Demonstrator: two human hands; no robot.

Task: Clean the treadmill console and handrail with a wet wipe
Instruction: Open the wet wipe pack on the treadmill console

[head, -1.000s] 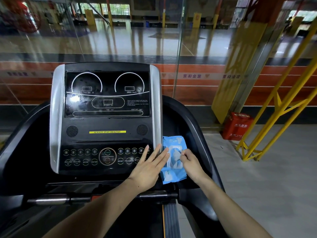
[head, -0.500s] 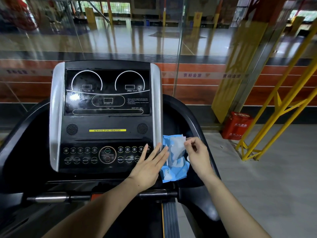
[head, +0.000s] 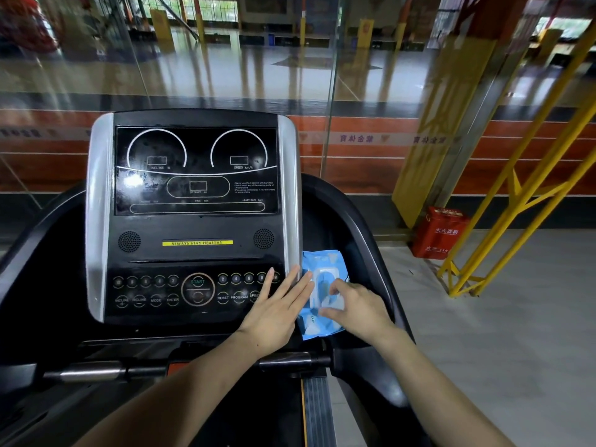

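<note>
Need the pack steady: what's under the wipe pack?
The wipe pack lies on the treadmill's black side tray. Both hands cover its lower part, so anything beneath there is hidden.

— Soft daylight pours through the far windows (head: 222,9), glaring off the glossy floor (head: 245,72).
— Bright hotspot on the console screen (head: 134,181) too; edges bow, top-left corner smears, foreground dim.
</note>
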